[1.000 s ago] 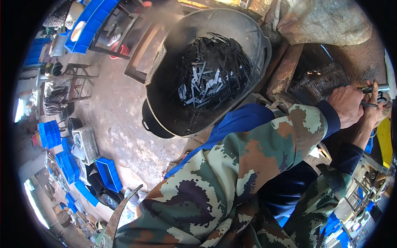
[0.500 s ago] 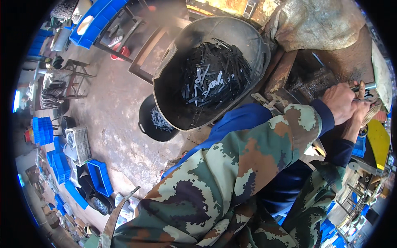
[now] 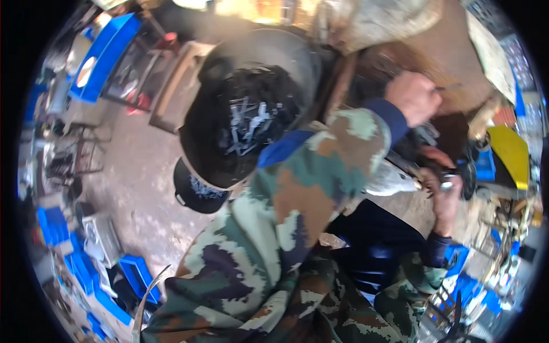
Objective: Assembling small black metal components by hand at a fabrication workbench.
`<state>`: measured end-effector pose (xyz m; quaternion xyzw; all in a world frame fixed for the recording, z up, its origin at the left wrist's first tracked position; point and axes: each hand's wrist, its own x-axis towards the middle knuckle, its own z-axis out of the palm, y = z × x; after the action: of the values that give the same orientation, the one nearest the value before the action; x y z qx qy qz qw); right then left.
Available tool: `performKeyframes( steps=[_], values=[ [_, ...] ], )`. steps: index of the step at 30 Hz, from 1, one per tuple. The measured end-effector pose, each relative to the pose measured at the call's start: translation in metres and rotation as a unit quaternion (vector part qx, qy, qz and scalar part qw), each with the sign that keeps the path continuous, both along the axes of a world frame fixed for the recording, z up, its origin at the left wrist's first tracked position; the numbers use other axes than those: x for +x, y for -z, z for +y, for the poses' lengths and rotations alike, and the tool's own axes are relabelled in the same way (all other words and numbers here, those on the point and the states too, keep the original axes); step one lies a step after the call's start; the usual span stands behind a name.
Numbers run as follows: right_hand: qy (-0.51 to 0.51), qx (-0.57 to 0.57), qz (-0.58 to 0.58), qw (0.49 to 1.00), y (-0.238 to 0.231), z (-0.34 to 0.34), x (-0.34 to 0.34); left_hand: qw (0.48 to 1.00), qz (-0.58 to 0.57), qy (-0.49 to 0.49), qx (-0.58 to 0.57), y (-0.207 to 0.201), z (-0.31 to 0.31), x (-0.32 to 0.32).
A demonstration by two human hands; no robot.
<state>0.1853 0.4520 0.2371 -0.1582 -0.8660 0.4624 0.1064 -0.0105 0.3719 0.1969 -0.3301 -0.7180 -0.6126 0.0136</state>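
My left hand (image 3: 413, 98) is closed over the brown workbench, blurred by motion. A thin dark strip (image 3: 450, 87) sticks out from its fingers. Lower right, my right hand (image 3: 445, 191) is wrapped round a dark tool (image 3: 449, 171) with a shiny metal part; its kind is too smeared to tell. Dark metalwork (image 3: 423, 137) lies between the two hands. Left of my left forearm stands a large black tub (image 3: 197, 140), partly filled with dark, thin strips (image 3: 251, 86), some of them shiny. A smaller black bucket (image 3: 186, 188) with grey pieces sits beside it on the floor.
A pale, dirty sack (image 3: 394, 20) lies at the bench's far side. To the right is a yellow panel (image 3: 509, 154) beside a blue bin (image 3: 485, 166). Blue trays (image 3: 137, 274) and a stool (image 3: 88, 137) stand on the left. A metal frame (image 3: 171, 94) borders the tub.
My hands, together half a second ago, are now apart: the left has gone left over the bench, the right lower and nearer me. The whole view has shifted as my head moved.
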Motion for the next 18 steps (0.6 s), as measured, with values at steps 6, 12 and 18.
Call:
performKeyframes(
  steps=[6,12,18],
  values=[
    [-0.157,0.138,-0.037,0.977,0.036,-0.02,0.017,0.995,0.065,0.05,-0.063,0.033,-0.01,-0.019],
    [-0.11,0.023,-0.06,0.992,0.014,-0.002,0.018,0.95,0.057,0.11,-0.286,0.045,-0.006,-0.034],
    [0.148,-0.193,0.008,0.97,0.013,0.016,-0.005,0.929,0.024,0.161,-0.333,0.073,-0.006,-0.051]
  ],
)
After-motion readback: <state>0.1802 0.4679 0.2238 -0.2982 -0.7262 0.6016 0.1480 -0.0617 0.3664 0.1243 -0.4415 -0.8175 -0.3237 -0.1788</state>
